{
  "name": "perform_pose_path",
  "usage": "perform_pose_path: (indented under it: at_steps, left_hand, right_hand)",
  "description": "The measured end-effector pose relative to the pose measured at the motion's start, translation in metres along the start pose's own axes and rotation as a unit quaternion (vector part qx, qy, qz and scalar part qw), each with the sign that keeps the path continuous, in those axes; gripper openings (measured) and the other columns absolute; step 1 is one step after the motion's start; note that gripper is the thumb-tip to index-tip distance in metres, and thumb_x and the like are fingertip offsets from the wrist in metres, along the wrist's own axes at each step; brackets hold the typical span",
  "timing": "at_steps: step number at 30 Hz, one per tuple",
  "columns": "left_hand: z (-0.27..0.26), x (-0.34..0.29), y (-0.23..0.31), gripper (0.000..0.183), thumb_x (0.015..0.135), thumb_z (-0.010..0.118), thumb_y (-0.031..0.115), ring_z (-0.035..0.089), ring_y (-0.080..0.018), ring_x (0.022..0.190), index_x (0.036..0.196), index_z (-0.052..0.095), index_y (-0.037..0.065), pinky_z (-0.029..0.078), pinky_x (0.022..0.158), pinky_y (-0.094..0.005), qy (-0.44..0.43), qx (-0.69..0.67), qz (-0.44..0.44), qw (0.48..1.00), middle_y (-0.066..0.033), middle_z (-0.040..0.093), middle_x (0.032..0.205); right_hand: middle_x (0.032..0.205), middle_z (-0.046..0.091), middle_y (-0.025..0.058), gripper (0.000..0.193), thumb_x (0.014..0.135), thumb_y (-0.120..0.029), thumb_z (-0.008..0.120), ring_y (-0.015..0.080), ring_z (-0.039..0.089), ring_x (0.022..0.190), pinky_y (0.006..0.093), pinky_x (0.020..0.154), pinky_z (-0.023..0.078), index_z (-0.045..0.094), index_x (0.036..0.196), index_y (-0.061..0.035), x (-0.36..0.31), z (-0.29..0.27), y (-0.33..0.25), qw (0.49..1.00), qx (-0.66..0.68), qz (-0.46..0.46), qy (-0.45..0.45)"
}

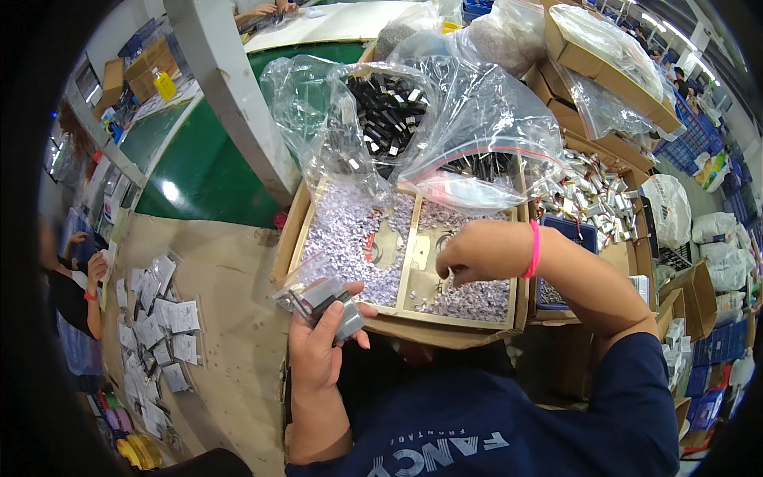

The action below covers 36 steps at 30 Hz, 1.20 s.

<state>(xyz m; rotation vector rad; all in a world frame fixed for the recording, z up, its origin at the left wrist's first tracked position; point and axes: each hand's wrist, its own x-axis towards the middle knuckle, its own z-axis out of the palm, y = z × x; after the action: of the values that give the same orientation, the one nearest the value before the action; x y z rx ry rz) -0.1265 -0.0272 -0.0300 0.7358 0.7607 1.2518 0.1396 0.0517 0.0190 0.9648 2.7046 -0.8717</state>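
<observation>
My left hand (322, 342) is closed round a small clear plastic bag (300, 278) and grey and black block-shaped parts (332, 308); whether these sit inside the bag I cannot tell. With fingertips pinched together, my right hand (481, 253) hangs over the right compartment of a divided wooden tray (411, 254). Anything between those fingertips is too small to make out. Many tiny pale pieces (342, 230) fill much of the left compartment. Similar pieces (477, 302) lie heaped in the right one, below my right hand, with part of the bottom showing.
Behind the tray, black parts with metal plugs (389, 111) lie in an opened clear bag (485, 111). Silvery parts with wires (592, 195) fill a carton at right, near a blue bin (568, 230). Filled packets (159, 326) spread over the left board. A co-worker's hand (97, 269) is beyond.
</observation>
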Motion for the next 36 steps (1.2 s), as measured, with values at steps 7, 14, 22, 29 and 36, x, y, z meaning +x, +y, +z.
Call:
perform_pose_path:
  at_steps: [7,14,22,29,36]
  left_hand:
    - [0.014,0.004,-0.008,0.032,0.092,0.052,0.006,0.066,-0.0285,0.086,0.122,0.044,-0.001,0.055,0.051,-0.0295,-0.032,0.003,-0.031,0.999,-0.023,0.059,0.111]
    - [0.017,0.002,-0.009,0.032,0.091,0.053,0.006,0.066,-0.028,0.086,0.122,0.044,-0.002,0.055,0.051,-0.0287,-0.029,0.001,-0.025,0.999,-0.0236,0.059,0.111]
    - [0.021,0.001,-0.012,0.033,0.091,0.054,0.006,0.065,-0.0289,0.087,0.122,0.044,-0.001,0.055,0.051,-0.0296,-0.037,0.004,-0.038,0.999,-0.0234,0.059,0.112]
    - [0.022,0.001,-0.019,0.034,0.091,0.055,0.008,0.065,-0.0296,0.086,0.122,0.045,-0.001,0.055,0.049,-0.0307,-0.061,0.027,-0.054,0.996,-0.0233,0.059,0.111]
    - [0.037,0.005,-0.031,0.03,0.092,0.055,0.008,0.063,-0.0177,0.079,0.121,0.049,-0.001,0.052,0.052,-0.0242,-0.097,0.102,-0.089,0.986,-0.016,0.062,0.107]
  right_hand:
    - [0.085,0.066,0.0157,0.025,0.077,-0.018,0.066,0.0344,0.064,0.079,0.0434,0.073,0.05,0.064,0.101,-0.0082,-0.013,0.021,0.021,0.984,-0.043,0.11,0.132]
    - [0.084,0.065,0.0135,0.015,0.078,-0.013,0.064,0.0305,0.064,0.079,0.0396,0.073,0.051,0.067,0.09,-0.0046,-0.032,0.009,0.032,0.967,-0.032,0.063,0.245]
    - [0.083,0.062,0.0104,0.014,0.082,-0.017,0.062,0.0294,0.063,0.077,0.0391,0.068,0.051,0.064,0.09,-0.0055,0.012,0.029,0.02,0.971,-0.114,0.036,0.207]
    - [0.077,0.065,0.0132,0.011,0.077,-0.012,0.059,0.0317,0.066,0.074,0.0417,0.064,0.053,0.063,0.082,-0.0029,0.034,0.037,0.009,0.976,-0.178,0.042,0.118]
    - [0.08,0.064,0.0094,0.014,0.08,-0.012,0.068,0.0255,0.064,0.071,0.0339,0.062,0.05,0.064,0.092,-0.005,-0.014,0.003,-0.029,0.905,0.063,-0.039,0.418]
